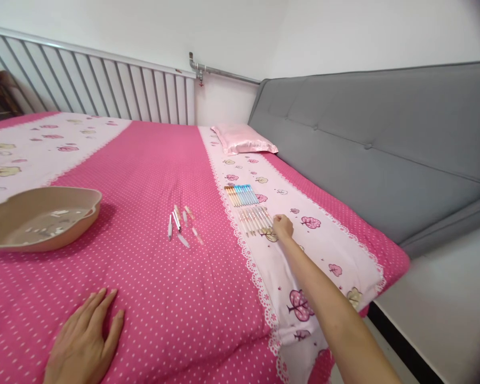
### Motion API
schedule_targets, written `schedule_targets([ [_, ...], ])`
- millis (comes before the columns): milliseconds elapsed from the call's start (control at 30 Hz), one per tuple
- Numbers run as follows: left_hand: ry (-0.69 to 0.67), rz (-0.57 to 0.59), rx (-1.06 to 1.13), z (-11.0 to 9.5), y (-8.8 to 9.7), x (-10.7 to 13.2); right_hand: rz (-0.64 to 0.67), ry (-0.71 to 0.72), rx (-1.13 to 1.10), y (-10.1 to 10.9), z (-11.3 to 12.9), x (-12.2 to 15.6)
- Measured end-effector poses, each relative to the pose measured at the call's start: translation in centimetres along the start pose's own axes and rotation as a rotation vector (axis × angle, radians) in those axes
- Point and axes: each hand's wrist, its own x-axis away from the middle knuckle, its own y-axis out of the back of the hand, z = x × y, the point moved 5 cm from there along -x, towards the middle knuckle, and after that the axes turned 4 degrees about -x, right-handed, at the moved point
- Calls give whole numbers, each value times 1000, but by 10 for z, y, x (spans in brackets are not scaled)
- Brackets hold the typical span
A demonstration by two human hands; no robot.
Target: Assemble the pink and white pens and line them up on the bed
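Observation:
My right hand reaches to the right end of a row of light, pinkish pens on the printed white strip of the bedspread. Its fingers are pinched together against the last pen of that row; whatever is between them is hidden. Just beyond lies a second row of pens, orange-brown at the left and blue at the right. Several loose pens are scattered on the pink dotted cloth to the left. At the lower left, my left hand rests flat on the bedspread, fingers stretched out, holding nothing.
A beige basin with small pale items inside stands on the bed at the left. A pink pillow lies at the far end. The grey padded backrest borders the right side, and a white radiator lines the far wall.

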Motion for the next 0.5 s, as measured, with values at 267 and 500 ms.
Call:
schedule_targets([
  [267, -24, -23, -37, -15, 17, -3, -57, 293, -42, 13, 38, 116],
  [500, 284, 171, 516, -28, 43, 29, 120, 543, 17, -25, 83, 216],
])
